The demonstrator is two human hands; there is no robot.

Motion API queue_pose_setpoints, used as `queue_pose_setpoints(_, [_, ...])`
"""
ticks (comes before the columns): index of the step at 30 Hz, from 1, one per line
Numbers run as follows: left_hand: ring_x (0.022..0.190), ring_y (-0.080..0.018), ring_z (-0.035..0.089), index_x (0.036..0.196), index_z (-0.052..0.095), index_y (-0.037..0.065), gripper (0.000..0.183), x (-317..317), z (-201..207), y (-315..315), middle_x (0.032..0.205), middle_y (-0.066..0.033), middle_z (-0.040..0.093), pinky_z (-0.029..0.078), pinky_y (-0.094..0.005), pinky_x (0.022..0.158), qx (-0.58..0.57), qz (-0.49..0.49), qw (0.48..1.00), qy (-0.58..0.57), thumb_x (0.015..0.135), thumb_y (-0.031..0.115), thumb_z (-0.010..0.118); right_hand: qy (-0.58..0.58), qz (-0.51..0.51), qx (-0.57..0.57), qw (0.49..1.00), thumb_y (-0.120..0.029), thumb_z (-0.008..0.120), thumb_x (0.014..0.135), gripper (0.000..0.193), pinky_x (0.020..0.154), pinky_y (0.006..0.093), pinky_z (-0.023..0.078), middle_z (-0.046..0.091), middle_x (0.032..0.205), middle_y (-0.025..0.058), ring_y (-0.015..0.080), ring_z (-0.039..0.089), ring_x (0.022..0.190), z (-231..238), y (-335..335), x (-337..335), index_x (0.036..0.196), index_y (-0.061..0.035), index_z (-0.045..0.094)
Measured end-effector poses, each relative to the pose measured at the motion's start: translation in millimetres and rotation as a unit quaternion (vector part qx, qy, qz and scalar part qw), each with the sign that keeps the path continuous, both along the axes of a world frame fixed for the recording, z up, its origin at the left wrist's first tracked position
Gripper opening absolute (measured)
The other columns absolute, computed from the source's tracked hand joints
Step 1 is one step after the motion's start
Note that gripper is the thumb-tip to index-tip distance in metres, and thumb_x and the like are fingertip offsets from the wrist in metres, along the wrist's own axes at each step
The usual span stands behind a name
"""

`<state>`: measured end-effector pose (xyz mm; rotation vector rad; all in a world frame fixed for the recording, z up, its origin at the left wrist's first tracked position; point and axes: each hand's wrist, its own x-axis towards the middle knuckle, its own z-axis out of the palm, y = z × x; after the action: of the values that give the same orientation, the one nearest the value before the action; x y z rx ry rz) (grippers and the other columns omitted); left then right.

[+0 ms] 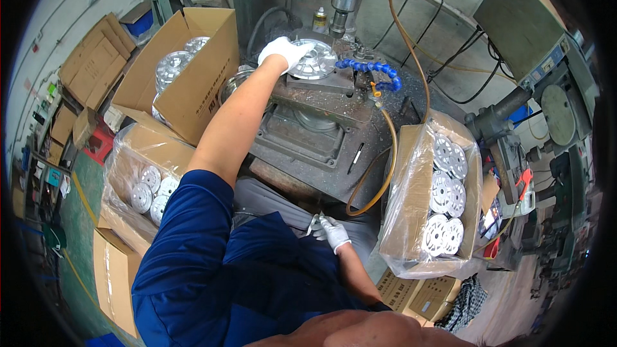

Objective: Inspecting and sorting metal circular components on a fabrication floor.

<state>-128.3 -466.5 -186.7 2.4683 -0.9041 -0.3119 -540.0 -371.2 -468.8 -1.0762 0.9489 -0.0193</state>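
Note:
My left hand [283, 54], in a white glove, reaches to the rim of a round silvery metal disc [315, 61] with holes in it. Its fingers are closed on the disc's left edge; the thumb side is partly hidden. The disc lies on a metal block on the machine's table [295, 138], below and left of the spindle [345, 0]. Low over my lap, my right hand [334, 232], also gloved, has its fingers curled around a small pale, shiny thing [313, 225] that I cannot make out.
A blue jointed coolant hose [369, 67] curves beside the disc. A pen [355, 158] lies on the table among metal chips. Open cartons of similar discs stand left [205, 71], nearer left [160, 148] and right [472, 173]. A brown hose [393, 148] hangs at the table's right.

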Motion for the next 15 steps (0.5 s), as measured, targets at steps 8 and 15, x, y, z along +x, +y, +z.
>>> queue_pose_setpoints(8, [0.111,-0.0317,0.056,0.114,0.059,-0.005,0.081,3,-4,1,0.116,-0.0227,0.059,0.042,-0.0343,0.094,-0.058,0.002,0.998,-0.020,0.073,0.066,0.057,-0.014,-0.004,0.008,1.000,-0.025,0.047,0.097,0.024,0.056,0.0283,0.052,0.068,0.085,0.0068,0.0157,0.063,0.063,-8,-8,1,0.109,-0.0079,0.060])
queue_pose_setpoints(15, [0.108,-0.0337,0.056,0.110,0.063,0.006,0.045,1,-14,9,0.114,-0.0184,0.060,0.044,-0.0382,0.092,-0.211,0.079,0.973,-0.052,0.084,0.042,0.054,-0.019,-0.030,0.030,0.999,-0.026,0.049,0.096,0.024,0.057,0.0298,0.053,0.068,0.083,0.0076,0.0178,0.064,0.066,-4,-3,-2,0.105,-0.0082,0.061])
